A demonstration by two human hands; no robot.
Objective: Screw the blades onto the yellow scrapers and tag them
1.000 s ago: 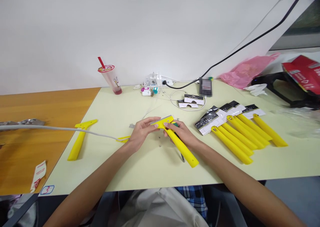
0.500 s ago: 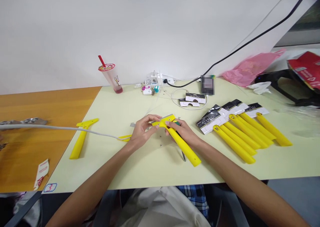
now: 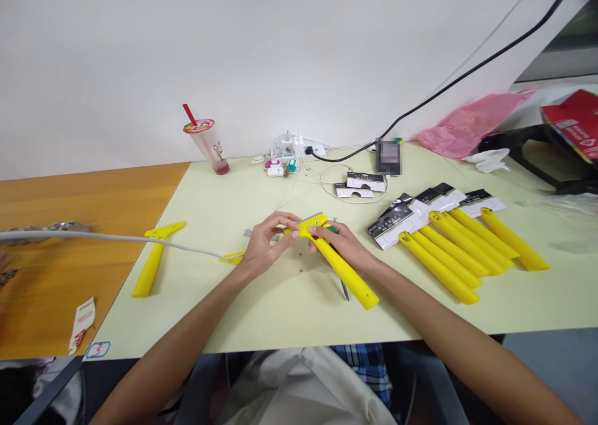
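Observation:
A yellow scraper (image 3: 348, 275) with a metal blade along its head is held between my two hands. My left hand (image 3: 266, 247) pinches the left end of its head, thumb over one of the screw spots. My right hand (image 3: 346, 244) grips the neck, thumb on top, and a screwdriver is tucked in the same hand. Only the green of its handle and its dark shaft (image 3: 344, 290) show. On the table below lie small screws (image 3: 301, 270). Another yellow scraper part (image 3: 232, 258) lies partly hidden behind my left wrist.
A yellow scraper (image 3: 152, 263) lies at left under a grey cable (image 3: 116, 236). Several carded yellow scrapers (image 3: 448, 266) lie at right. Behind are a cup with a straw (image 3: 212, 148), a power strip (image 3: 313, 149), black-and-white cards (image 3: 365, 182) and a pink bag (image 3: 467, 126).
My left thumb has shifted onto the left screw spot of the scraper head, covering it. The view has shifted slightly; otherwise both hands keep their hold.

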